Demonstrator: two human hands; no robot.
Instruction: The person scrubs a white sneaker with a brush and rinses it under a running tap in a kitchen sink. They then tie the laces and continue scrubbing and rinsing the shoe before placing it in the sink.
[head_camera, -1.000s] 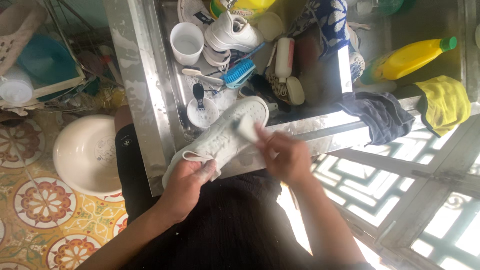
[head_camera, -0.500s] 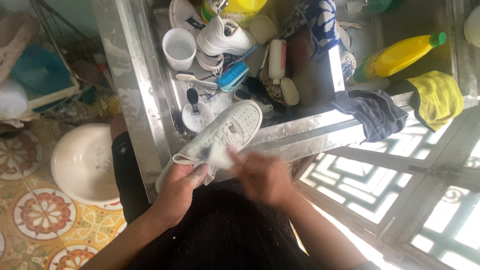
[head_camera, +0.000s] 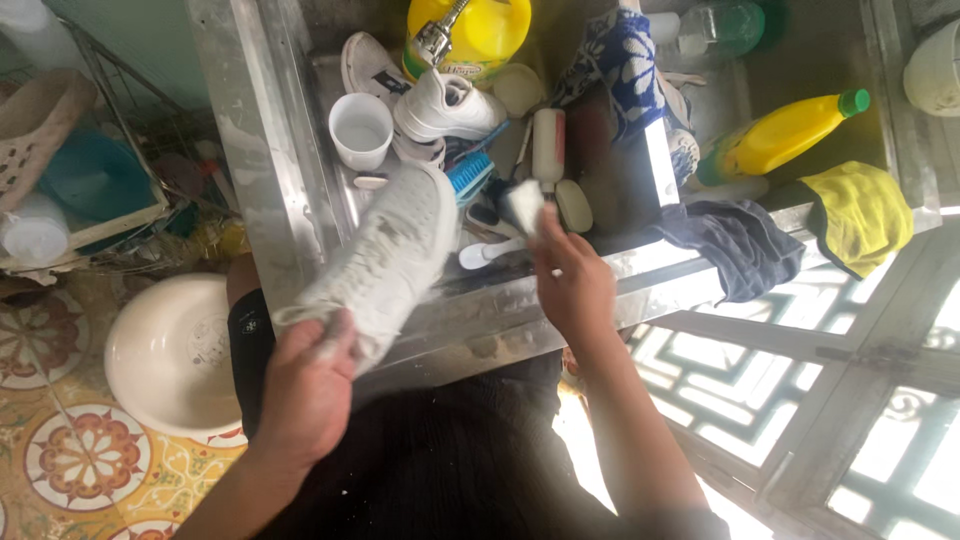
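The left hand (head_camera: 305, 385) is closed around the heel of a soapy white fabric sneaker (head_camera: 385, 262), held tilted over the near rim of the steel sink (head_camera: 270, 140). The right hand (head_camera: 572, 285), just to its right, pinches a small white brush (head_camera: 524, 206). Inside the sink lie a white plastic cup (head_camera: 361, 130), another white sneaker (head_camera: 447, 105), a blue scrubbing brush (head_camera: 468, 176) and a yellow basin (head_camera: 480, 35).

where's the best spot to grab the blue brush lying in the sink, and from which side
Probably by its upper end, coming down from above on the far side. The blue brush lies tilted between the white cup and the white sneaker in the sink, and the shoe held in the left hand covers its near end, so only that upper part is free.
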